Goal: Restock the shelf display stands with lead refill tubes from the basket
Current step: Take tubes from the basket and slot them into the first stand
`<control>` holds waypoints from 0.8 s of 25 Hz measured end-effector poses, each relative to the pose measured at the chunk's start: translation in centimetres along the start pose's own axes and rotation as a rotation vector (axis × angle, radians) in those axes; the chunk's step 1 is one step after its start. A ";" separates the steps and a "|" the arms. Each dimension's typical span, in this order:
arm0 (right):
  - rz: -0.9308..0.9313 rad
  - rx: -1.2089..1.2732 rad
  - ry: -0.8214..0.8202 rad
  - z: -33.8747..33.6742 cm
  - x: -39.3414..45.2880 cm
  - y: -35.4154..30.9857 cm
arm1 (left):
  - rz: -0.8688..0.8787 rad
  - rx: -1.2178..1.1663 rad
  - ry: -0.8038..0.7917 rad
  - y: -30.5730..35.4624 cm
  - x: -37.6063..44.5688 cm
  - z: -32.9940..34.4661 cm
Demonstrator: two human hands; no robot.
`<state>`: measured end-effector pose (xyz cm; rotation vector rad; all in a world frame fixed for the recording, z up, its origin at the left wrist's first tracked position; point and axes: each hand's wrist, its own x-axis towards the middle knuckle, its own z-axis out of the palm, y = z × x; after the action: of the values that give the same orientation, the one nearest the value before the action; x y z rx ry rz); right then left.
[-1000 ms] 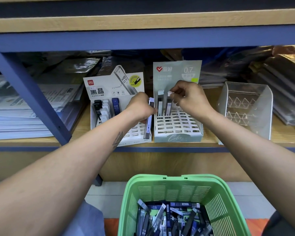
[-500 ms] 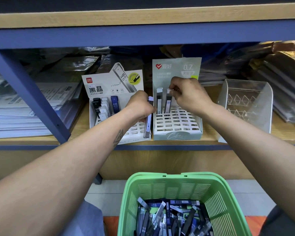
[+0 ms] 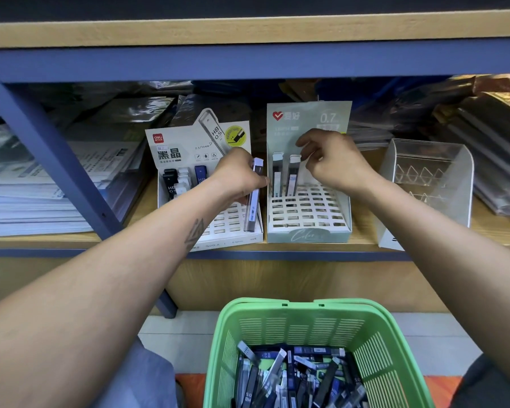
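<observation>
Above the green basket of loose lead refill tubes, I see two card display stands side by side on the shelf. My left hand grips one clear tube upright at the right edge of the 0.5 stand. My right hand, fingers curled, is at the cap of the second tube standing in the 0.7 stand's back row; whether it pinches it I cannot tell.

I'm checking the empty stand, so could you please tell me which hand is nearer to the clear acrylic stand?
Right. The right hand is over the 0.7 stand, just left of the clear acrylic stand; the left hand is farther left, holding a tube.
</observation>
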<state>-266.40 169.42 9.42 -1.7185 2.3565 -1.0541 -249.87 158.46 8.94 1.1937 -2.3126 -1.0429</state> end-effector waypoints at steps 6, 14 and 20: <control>-0.098 -0.009 0.072 0.9 -0.3 -0.2 | 0.078 -0.158 0.019 0.6 -1.0 -1.3; -0.043 0.116 0.027 -0.2 -1.1 -1.0 | 0.134 -0.259 -0.132 1.3 -2.5 -0.7; 0.073 0.636 -0.074 -1.1 -1.7 -2.3 | 0.199 -0.223 -0.140 1.8 -2.3 0.2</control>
<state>-264.32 171.06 10.95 -1.3861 1.7417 -1.4809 -249.65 161.05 10.23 0.8117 -2.2864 -1.3041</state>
